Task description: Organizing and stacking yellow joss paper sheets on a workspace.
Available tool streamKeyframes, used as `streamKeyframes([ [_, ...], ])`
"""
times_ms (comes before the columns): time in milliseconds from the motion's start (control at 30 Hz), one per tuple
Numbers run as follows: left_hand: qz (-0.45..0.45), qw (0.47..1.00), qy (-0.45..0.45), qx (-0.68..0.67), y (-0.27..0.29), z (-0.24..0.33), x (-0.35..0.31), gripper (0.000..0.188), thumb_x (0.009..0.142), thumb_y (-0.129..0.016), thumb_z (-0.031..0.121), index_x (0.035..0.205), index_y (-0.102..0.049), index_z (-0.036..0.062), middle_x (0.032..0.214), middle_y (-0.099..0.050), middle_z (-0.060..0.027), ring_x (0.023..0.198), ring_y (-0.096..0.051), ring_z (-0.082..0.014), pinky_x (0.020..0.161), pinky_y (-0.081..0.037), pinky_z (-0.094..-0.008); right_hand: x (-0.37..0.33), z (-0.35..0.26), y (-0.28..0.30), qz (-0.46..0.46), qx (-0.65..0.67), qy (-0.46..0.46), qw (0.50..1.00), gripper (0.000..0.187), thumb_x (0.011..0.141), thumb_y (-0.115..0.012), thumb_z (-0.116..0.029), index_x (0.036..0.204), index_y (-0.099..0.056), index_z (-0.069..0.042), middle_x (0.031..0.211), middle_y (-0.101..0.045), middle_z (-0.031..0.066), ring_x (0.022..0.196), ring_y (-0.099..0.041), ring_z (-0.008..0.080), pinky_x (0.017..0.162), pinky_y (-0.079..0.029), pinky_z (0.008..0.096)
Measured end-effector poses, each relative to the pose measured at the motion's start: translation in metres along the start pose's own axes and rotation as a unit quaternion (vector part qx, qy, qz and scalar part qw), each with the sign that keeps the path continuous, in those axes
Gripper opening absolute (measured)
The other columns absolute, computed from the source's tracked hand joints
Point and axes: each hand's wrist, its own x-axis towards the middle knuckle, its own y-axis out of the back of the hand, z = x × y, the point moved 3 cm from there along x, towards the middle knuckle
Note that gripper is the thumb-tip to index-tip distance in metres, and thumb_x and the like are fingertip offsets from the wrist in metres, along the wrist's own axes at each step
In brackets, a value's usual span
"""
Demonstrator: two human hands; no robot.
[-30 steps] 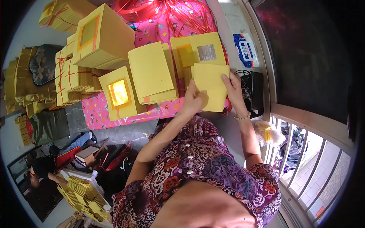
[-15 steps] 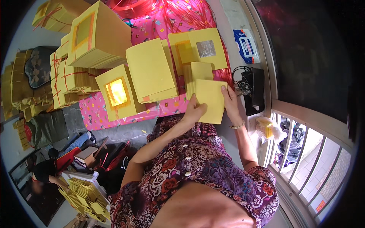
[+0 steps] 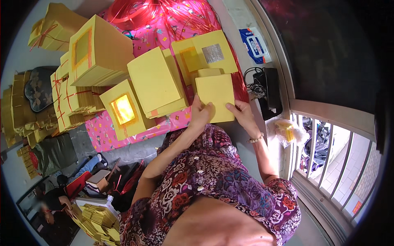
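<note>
Between my hands is a plain yellow piece of joss paper, upright with its broad side toward me; I cannot tell if it is one folded sheet or several. My left hand pinches its lower left edge, thumb on the front. My right hand, with a beaded bracelet at the wrist, grips the lower right edge the same way. Just behind its top edge shows more yellow paper. Farther back lie sheets with a silver foil square and an orange-edged patch. To the left leans a thick plain yellow stack.
A gold-foil stack, a tall yellow block and red-tied bundles stand leftward on a pink patterned cloth. Red strands lie at the back. Right are a wipes pack, a black bag and barred window. A person sits lower left.
The yellow paper has gone from tilted to nearly square, and both hands have moved slightly left. My right hand has slid from its upper right corner down to the lower right edge.
</note>
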Motion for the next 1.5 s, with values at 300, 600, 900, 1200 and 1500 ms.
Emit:
streamKeyframes([
  [300, 0.007, 1.0, -0.024, 0.011, 0.01, -0.015, -0.009, 0.037, 0.091, -0.052, -0.002, 0.126, -0.044, 0.005, 0.103, -0.061, -0.0055, 0.084, -0.059, -0.0112, 0.068, -0.049, -0.0262, -0.024, 0.017, 0.002, -0.041, -0.033, -0.136, 0.989, 0.029, 0.096, -0.065, -0.024, 0.108, -0.07, 0.001, 0.089, -0.069, 0.001, 0.078, -0.062, 0.0047, 0.063, -0.052, 0.0198],
  [600, -0.047, 0.987, -0.035, 0.152, 0.03, -0.05, -0.006, 0.048, 0.091, -0.051, -0.005, 0.137, -0.039, 0.0046, 0.118, -0.06, -0.0078, 0.104, -0.059, -0.0144, 0.088, -0.048, -0.0285, 0.01, 0.001, 0.018, 0.05, 0.127, -0.027, 0.99, 0.029, 0.097, -0.063, -0.023, 0.117, -0.064, -0.002, 0.092, -0.067, -0.0003, 0.079, -0.063, 0.0057, 0.067, -0.05, 0.0195],
  [900, -0.116, 0.95, -0.042, 0.286, 0.036, -0.04, -0.011, 0.051, 0.09, -0.055, 0.0, 0.138, -0.038, 0.004, 0.116, -0.062, -0.0138, 0.103, -0.063, -0.0226, 0.082, -0.05, -0.0325, 0.015, -0.001, 0.021, -0.013, 0.003, 0.065, 0.998, 0.02, 0.097, -0.062, -0.017, 0.11, -0.062, -0.002, 0.091, -0.065, 0.0004, 0.081, -0.06, 0.0054, 0.071, -0.049, 0.0217],
  [1200, -0.091, 0.781, -0.251, 0.565, -0.005, 0.061, -0.024, 0.062, 0.077, -0.06, 0.0, 0.137, -0.042, 0.0041, 0.122, -0.054, -0.0233, 0.11, -0.053, -0.044, 0.091, -0.046, -0.0459, 0.027, -0.013, 0.036, -0.156, -0.08, 0.038, 0.984, 0.028, 0.095, -0.061, -0.009, 0.122, -0.055, -0.001, 0.105, -0.063, 0.0024, 0.099, -0.058, 0.0085, 0.085, -0.047, 0.0248],
  [1500, -0.064, 0.83, -0.364, 0.417, 0.011, 0.038, -0.054, 0.059, 0.084, -0.063, 0.005, 0.139, -0.041, 0.0025, 0.128, -0.046, -0.0235, 0.112, -0.05, -0.0415, 0.097, -0.043, -0.0456, 0.031, 0.032, 0.012, 0.078, 0.354, -0.07, 0.929, 0.034, 0.099, -0.057, -0.013, 0.132, -0.052, -0.012, 0.12, -0.063, 0.0056, 0.108, -0.063, 0.0185, 0.089, -0.053, 0.0363],
])
